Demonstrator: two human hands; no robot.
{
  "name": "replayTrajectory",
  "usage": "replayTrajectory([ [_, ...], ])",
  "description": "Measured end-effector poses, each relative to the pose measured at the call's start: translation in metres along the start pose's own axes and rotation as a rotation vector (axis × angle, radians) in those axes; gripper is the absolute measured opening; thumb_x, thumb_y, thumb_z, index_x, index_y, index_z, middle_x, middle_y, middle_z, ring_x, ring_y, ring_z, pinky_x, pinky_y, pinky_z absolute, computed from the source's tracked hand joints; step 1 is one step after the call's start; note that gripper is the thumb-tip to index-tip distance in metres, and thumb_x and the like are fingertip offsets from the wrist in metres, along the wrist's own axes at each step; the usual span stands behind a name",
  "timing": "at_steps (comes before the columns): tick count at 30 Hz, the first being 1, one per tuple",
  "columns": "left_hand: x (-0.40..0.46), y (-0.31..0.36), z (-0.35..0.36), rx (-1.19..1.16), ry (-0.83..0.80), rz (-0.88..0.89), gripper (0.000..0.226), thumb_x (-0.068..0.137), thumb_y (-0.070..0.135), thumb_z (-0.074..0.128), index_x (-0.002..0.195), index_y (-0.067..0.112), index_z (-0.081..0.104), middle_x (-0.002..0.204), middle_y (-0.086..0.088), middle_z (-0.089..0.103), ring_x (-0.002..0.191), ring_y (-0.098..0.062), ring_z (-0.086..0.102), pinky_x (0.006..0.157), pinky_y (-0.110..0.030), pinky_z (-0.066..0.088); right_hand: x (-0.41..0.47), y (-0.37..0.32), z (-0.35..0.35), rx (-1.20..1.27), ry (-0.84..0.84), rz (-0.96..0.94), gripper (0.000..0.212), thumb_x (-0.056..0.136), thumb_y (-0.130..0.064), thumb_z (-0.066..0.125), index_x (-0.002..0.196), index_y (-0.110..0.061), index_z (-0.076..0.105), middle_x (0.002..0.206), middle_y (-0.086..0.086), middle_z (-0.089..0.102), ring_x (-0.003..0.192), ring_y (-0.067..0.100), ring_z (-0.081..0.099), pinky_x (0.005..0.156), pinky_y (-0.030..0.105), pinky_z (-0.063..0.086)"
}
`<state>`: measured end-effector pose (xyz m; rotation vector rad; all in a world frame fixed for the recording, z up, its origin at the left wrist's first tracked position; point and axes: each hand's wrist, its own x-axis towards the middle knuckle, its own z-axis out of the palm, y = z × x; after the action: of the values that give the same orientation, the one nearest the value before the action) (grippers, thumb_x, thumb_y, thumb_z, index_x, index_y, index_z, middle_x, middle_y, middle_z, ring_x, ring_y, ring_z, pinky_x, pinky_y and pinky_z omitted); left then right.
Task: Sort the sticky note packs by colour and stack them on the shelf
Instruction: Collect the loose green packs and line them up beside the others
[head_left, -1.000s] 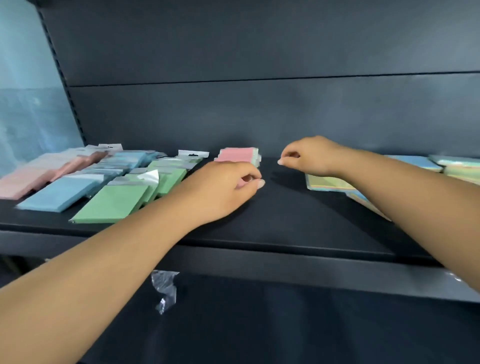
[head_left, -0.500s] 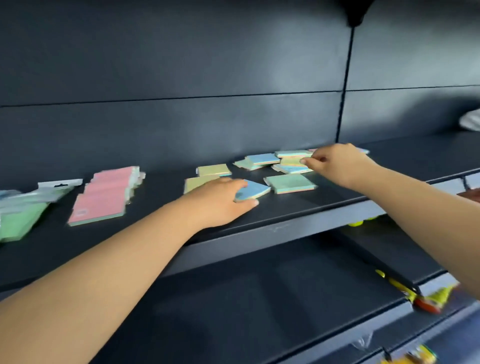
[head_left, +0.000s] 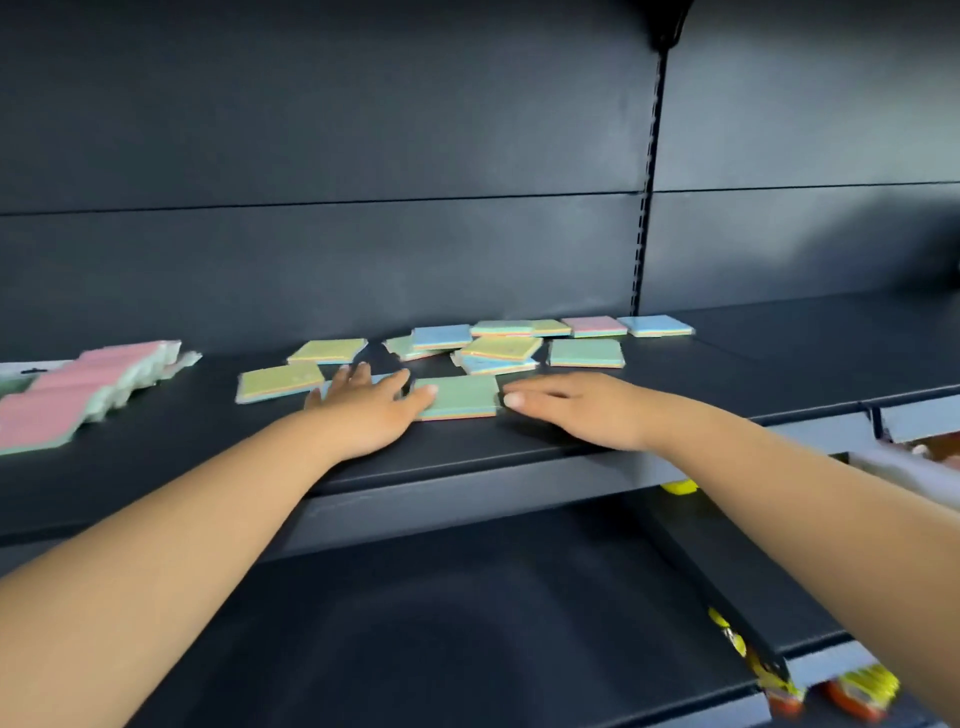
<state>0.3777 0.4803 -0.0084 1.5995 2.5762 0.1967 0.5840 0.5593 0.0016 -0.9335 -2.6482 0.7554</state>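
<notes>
A green pack (head_left: 458, 396) lay flat near the front edge of the dark shelf (head_left: 779, 364), between the two hands. The left hand (head_left: 366, 410) rested palm down with fingers straight and spread, its thumb touching the pack's left edge and its fingers lying over a blue pack (head_left: 382, 379). The right hand (head_left: 576, 410) lay flat too, fingers straight, their tips at the pack's right edge. Behind it, toward the back wall (head_left: 363, 270), loose packs (head_left: 501, 348) in yellow, blue, green and pink were scattered, some overlapping. A yellow pack (head_left: 278, 382) sat just left of the left hand. A row of pink packs (head_left: 67, 395) ran along the shelf's left end, well apart from the scatter. Bare shelf lay between that row and the yellow pack, and again to the right past the upright (head_left: 647, 208). In front of the hands a narrow strip of shelf reached the front lip. A lower shelf (head_left: 415, 623) stood below, with yellow and orange items (head_left: 852, 691) at its right.
</notes>
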Motion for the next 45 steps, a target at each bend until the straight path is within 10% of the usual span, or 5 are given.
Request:
replayTrajectory([
  [8,0.004,0.062,-0.001,0.04,0.161,0.092,0.041,0.097,0.046,0.022,0.071,0.024,0.044,0.084,0.011,0.048,0.105,-0.018,0.044,0.107,-0.039,0.026,0.004,0.08,-0.064,-0.217,0.002,0.084,0.058,0.095,-0.054,0.029,0.143,-0.02,0.033,0.155,-0.006,0.023,0.142,0.015,0.021,0.11,0.027,0.018],
  [19,0.1,0.099,-0.025,-0.137,0.005,0.097,0.047,0.092,0.053,0.039,0.13,0.026,0.045,0.141,0.005,0.044,0.125,-0.018,0.042,0.1,-0.03,0.032,0.024,0.11,-0.079,-0.216,0.001,-0.071,0.048,0.089,-0.054,0.038,0.102,-0.017,0.065,0.096,0.005,0.063,0.092,0.018,0.054,0.08,0.025,0.041],
  [33,0.113,0.032,-0.048,-0.082,0.119,-0.104,0.039,0.083,0.048,0.059,0.116,0.031,0.048,0.098,0.005,0.055,0.093,-0.019,0.052,0.073,-0.029,0.037,0.151,0.095,-0.086,-0.075,-0.044,-0.075,0.04,0.094,-0.048,0.04,0.12,-0.022,0.056,0.126,-0.007,0.055,0.119,0.013,0.046,0.092,0.022,0.032],
  [38,0.12,0.015,-0.035,-0.033,0.065,-0.197,0.048,0.085,0.053,0.053,0.126,0.031,0.043,0.126,0.0,0.051,0.109,-0.021,0.047,0.082,-0.028,0.035,0.2,0.091,-0.067,-0.084,-0.173,0.042,0.089,0.081,-0.063,0.052,0.15,-0.023,0.013,0.157,-0.005,0.013,0.145,0.016,0.013,0.114,0.032,0.015],
  [45,0.125,0.019,-0.035,0.0,0.064,-0.082,0.048,0.091,0.052,0.042,0.134,0.03,0.042,0.139,0.002,0.045,0.124,-0.018,0.042,0.099,-0.028,0.033,0.218,0.096,-0.082,-0.113,0.027,0.057,0.079,0.08,-0.053,0.06,0.145,-0.021,0.029,0.151,0.0,0.031,0.137,0.021,0.031,0.105,0.031,0.03],
])
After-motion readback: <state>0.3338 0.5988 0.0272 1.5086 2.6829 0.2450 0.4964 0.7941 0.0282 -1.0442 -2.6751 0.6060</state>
